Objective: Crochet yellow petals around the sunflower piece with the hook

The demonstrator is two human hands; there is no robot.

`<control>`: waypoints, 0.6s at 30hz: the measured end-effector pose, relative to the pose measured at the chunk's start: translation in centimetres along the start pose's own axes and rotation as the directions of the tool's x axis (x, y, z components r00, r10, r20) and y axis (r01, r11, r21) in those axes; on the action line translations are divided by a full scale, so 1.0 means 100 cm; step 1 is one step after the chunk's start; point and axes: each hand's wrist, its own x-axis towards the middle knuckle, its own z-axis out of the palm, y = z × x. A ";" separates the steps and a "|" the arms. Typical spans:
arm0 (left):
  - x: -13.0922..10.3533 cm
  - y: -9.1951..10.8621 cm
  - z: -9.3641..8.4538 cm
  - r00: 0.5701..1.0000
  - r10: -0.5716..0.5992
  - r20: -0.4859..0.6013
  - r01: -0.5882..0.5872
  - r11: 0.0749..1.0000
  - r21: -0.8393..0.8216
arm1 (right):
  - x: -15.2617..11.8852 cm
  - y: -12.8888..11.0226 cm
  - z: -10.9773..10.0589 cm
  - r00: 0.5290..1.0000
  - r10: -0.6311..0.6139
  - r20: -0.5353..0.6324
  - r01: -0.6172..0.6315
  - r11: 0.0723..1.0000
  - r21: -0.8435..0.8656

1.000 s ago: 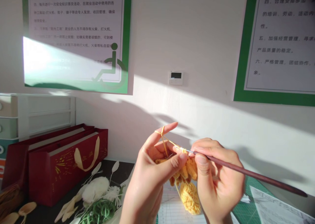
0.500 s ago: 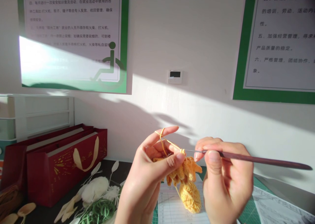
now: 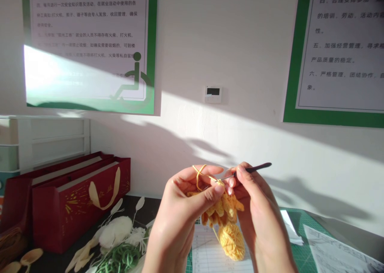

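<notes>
While the left hand pinches the crochet, the right hand grips the hook.
Yarn loops over the left index finger and runs to the hook's tip at the crochet's upper edge, close to the left thumb. Held up in the air, the crochet hangs its yellow lobes downward, between the hands; beyond it a yarn ball rests on a sheet over the mat. Farther left, green yarn lies near a red bag.
</notes>
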 end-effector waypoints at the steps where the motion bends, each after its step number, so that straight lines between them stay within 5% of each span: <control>1: 0.000 0.000 0.000 1.000 0.009 -0.012 -0.009 1.000 0.009 | 0.000 0.001 0.001 1.000 -0.003 -0.005 0.003 1.000 -0.007; 10: -0.001 -0.001 0.002 0.997 0.058 -0.052 -0.056 0.998 0.038 | -0.002 0.002 -0.001 0.985 -0.146 0.093 0.162 0.968 -0.193; 13: -0.002 0.000 0.004 0.996 0.068 -0.050 -0.067 0.997 0.024 | -0.003 0.003 -0.003 0.947 -0.283 0.153 0.316 0.903 -0.291; 15: -0.003 0.001 0.005 0.996 0.075 -0.051 -0.074 0.997 0.018 | -0.001 0.004 -0.007 0.836 -0.476 0.273 0.548 0.753 -0.365; 16: -0.003 0.001 0.005 0.996 0.080 -0.052 -0.079 0.997 0.015 | 0.002 0.004 -0.011 0.726 -0.582 0.366 0.688 0.613 -0.389; 18: -0.003 0.001 0.005 0.997 0.072 -0.035 -0.072 0.997 -0.001 | 0.008 0.004 -0.019 0.420 -0.704 0.572 0.898 0.233 -0.373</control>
